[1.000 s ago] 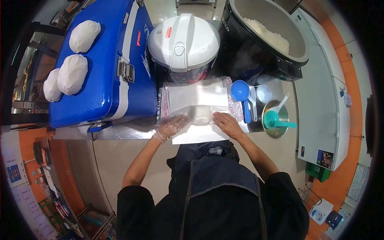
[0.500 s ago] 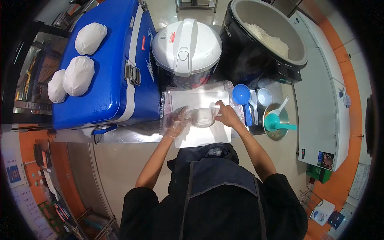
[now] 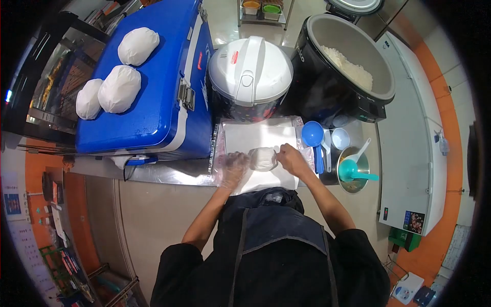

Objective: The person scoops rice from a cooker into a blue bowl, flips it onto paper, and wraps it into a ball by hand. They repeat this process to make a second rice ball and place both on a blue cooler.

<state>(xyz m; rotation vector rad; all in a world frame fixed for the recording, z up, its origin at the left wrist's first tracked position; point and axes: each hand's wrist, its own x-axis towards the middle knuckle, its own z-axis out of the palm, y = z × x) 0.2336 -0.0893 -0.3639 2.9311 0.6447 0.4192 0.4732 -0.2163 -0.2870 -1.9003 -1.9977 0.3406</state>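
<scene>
A white paper-wrapped bundle [image 3: 263, 158] lies between my hands on a stack of white paper sheets [image 3: 260, 134]. My left hand [image 3: 234, 170], in a clear plastic glove, is closed at the bundle's left end. On the other side, my bare right hand [image 3: 292, 160] pinches the paper at the right end. The contents of the wrap are hidden. Clear plastic packaging [image 3: 221, 146] with pink print shows around the sheets.
A blue cooler box [image 3: 153, 102] at left carries several wrapped white bundles [image 3: 120, 89]. Behind the paper stand a white-lidded rice cooker [image 3: 250, 71] and a black pot of rice [image 3: 350, 69]. Right of it are a blue ladle [image 3: 312, 134] and a steel bowl [image 3: 363, 163] holding a teal scoop [image 3: 349, 170].
The paper around the bundle is drawn in tighter at both ends, and the bundle looks more compact. My right hand has closed further at its end. The camera view has shifted slightly.
</scene>
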